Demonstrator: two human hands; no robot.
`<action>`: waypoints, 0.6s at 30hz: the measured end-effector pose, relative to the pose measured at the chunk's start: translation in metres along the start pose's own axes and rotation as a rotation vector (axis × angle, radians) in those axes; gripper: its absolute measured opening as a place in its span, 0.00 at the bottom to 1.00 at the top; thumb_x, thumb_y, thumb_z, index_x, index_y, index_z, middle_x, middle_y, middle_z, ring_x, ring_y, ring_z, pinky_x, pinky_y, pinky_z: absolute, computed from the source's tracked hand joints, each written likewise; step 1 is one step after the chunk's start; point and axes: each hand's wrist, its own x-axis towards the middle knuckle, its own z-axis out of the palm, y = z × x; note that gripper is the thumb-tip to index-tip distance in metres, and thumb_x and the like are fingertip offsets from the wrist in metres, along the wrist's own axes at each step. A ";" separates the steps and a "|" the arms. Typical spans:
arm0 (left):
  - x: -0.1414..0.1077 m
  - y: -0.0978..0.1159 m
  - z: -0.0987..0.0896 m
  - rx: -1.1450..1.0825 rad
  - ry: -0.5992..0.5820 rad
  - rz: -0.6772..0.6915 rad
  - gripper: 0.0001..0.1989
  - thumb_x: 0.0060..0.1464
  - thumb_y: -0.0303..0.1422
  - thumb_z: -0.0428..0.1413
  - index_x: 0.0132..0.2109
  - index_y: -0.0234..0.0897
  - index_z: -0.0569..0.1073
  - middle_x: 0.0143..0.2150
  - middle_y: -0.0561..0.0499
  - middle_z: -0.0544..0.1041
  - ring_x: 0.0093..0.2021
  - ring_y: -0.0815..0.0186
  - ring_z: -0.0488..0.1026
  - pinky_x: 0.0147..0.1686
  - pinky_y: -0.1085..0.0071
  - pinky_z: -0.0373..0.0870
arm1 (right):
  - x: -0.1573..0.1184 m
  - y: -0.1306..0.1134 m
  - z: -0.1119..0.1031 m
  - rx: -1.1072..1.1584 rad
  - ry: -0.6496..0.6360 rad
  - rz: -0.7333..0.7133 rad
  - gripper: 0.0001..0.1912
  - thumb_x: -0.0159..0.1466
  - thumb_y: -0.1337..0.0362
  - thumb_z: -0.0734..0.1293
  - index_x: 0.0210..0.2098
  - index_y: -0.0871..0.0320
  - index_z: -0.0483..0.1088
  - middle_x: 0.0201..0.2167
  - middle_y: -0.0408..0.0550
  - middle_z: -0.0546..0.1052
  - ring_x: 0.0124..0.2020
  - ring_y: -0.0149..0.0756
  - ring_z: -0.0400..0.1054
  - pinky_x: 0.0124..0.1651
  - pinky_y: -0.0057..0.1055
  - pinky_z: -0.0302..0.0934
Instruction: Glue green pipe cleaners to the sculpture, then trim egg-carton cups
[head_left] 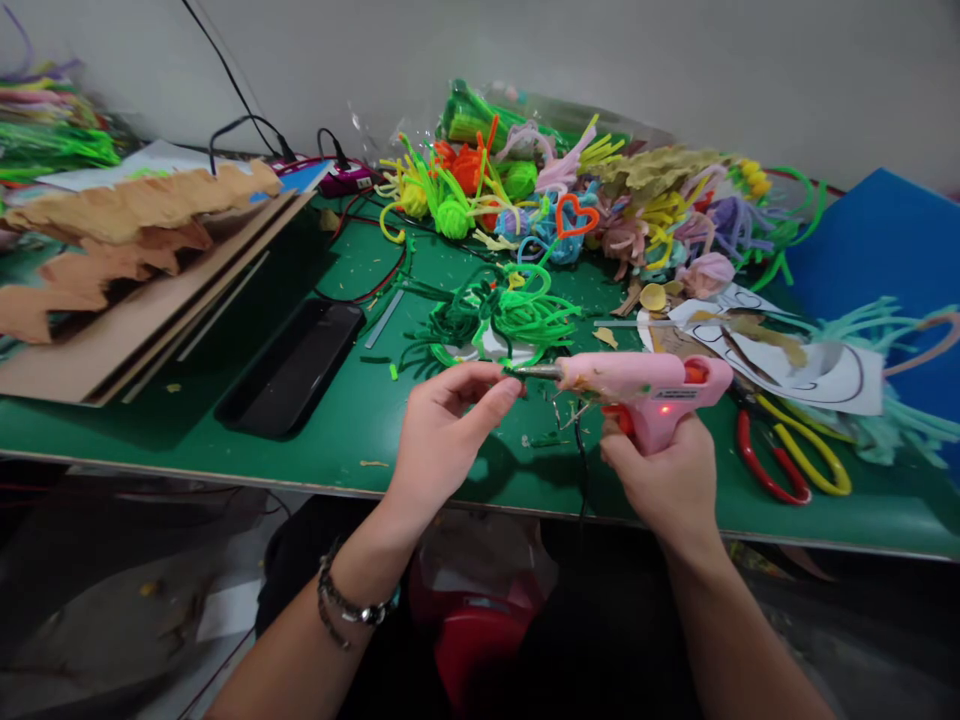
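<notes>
The pink glue gun (626, 376) lay level in the right hand (667, 485), fingers wrapped round its grip — the metal nozzle (541, 371) pointing left, at or nearly touching a small, fuzzy dark-green piece (512, 369) that the left hand (448, 425) pinched in its fingers. Just beyond, bright green pipe cleaners (540, 318) curled in bristly tufts on the smooth table (322, 460).

Bare green tabletop (345, 445) offers a hand passage along the near edge between a black phone (291, 368) and the left hand (442, 430), while stacked cardboard (124, 340) blocks the left, a pipe-cleaner heap (517, 180) the far side, and a pink glue gun (637, 380) and red-and-yellow-handled tool (791, 470) the right.
</notes>
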 end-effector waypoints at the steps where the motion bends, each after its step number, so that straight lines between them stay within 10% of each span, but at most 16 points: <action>1: 0.000 0.000 0.000 0.000 0.003 0.003 0.03 0.43 0.30 0.56 0.24 0.37 0.70 0.18 0.57 0.68 0.23 0.72 0.67 0.23 0.76 0.64 | 0.000 -0.001 0.000 -0.001 -0.001 0.002 0.09 0.41 0.60 0.62 0.15 0.55 0.55 0.09 0.38 0.59 0.11 0.24 0.50 0.12 0.25 0.45; 18: 0.002 -0.002 -0.003 -0.076 0.061 0.065 0.02 0.44 0.30 0.57 0.29 0.37 0.71 0.19 0.58 0.66 0.19 0.76 0.59 0.17 0.80 0.56 | 0.000 -0.002 0.000 0.001 -0.007 0.019 0.09 0.40 0.60 0.62 0.15 0.55 0.55 0.10 0.38 0.58 0.12 0.24 0.49 0.12 0.26 0.45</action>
